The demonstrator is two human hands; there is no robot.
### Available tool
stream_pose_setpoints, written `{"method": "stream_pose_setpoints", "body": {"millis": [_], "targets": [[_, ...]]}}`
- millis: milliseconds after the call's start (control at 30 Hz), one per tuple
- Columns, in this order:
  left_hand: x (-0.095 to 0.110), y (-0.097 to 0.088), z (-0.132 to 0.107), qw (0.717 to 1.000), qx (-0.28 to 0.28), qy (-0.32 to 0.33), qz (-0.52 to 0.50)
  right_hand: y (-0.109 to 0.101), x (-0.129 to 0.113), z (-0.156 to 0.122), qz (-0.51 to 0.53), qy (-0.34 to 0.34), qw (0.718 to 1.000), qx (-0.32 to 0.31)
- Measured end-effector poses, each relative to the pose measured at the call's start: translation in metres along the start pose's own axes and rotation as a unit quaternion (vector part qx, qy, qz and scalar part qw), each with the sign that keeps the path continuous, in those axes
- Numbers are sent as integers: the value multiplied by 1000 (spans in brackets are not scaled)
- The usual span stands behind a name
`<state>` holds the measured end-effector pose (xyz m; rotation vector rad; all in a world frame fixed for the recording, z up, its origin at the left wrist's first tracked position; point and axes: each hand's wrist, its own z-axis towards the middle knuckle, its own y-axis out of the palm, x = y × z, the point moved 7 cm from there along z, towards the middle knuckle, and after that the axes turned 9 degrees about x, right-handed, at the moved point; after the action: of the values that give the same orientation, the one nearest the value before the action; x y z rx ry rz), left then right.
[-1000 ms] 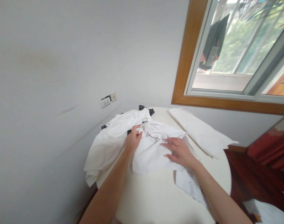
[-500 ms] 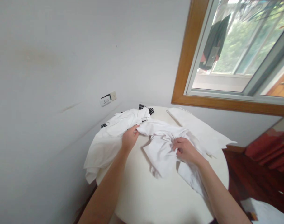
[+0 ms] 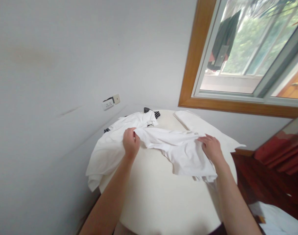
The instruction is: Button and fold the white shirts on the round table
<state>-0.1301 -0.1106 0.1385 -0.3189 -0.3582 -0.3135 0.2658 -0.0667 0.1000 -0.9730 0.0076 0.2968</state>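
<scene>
A white cloth garment point(image 3: 173, 140), perhaps a shirt, is stretched sideways between my two hands over a round cream table point(image 3: 154, 202). My left hand point(image 3: 131, 141) is closed on its left end, thumb and fingers pinched together. At the other end, my right hand point(image 3: 211, 147) grips the fabric near its upper right corner, fingers bent over the edge. The garment's lower part hangs toward the table at the right, with folds and a loose edge. Its exact kind I cannot make out.
White clothes point(image 3: 107, 150) lie heaped at the table's left, drooping over the edge, with a black-and-white striped piece point(image 3: 152, 112) behind. A folded white cloth point(image 3: 200, 122) lies at the back right. White fabric point(image 3: 281, 218) sits low at the right. A wall socket point(image 3: 107, 104) is beyond the table.
My right hand has moved right and a little up, pulling the bunched garment out flatter. My left hand has shifted slightly left, still pinching its end.
</scene>
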Motion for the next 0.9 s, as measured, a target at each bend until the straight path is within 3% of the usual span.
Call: {"method": "stream_pose_setpoints", "body": {"millis": [100,233,300,367,467,633,800,900], "targets": [[5,0,2,999,-1,15,32,-5,-22,-5,25,-17,999,-44],[8,2,1,999,-11,10,-41,6,-48,-24,43,-15,976,-212],[5,4,-1,994,-23,-14,-104,17,-60,-35,36,-25,960,-276],[-3,5,-4,989,-24,-73,-125,27,-70,-41,20,-49,953,-298],[-13,5,-8,980,-14,-162,-119,36,-78,-41,-5,-68,958,-277],[-15,2,-6,961,-11,-231,-155,32,-79,-32,-24,-86,970,-227],[-16,-2,-3,954,2,-261,-150,21,-65,-13,-45,-19,992,-116],[-17,2,-5,953,-1,-265,-147,27,-71,-16,-30,-36,989,-143]]}}
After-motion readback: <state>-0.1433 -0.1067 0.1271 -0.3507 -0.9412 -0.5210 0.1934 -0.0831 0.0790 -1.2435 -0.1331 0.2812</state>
